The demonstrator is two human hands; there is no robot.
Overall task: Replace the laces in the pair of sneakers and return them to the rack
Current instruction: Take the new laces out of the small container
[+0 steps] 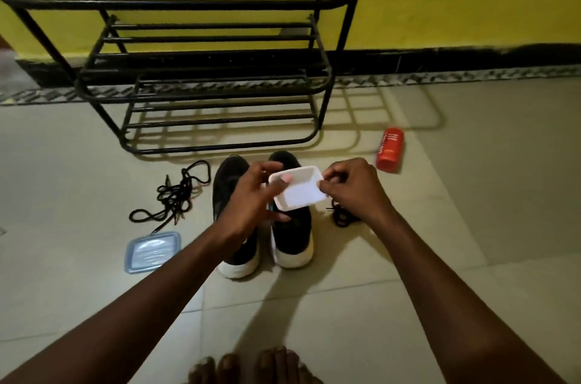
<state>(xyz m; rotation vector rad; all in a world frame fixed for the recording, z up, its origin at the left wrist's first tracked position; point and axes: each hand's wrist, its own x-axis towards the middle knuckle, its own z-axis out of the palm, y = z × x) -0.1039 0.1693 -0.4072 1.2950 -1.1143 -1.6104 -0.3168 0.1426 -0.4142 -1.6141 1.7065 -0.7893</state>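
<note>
Sneakers [294, 236] stand at centre frame, just below the rack [220, 141]; loose laces [176, 195] lie left of them. Left grip [248, 195] and right grip [355, 187] each pinch one edge of a white box [298, 195] above the shoes. Thin pinches may slip, dropping it onto them.

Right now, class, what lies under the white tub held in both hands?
The black sneakers stand on the floor beneath the white tub. The tub and the left hand hide their eyelets; lacing cannot be seen.
</note>
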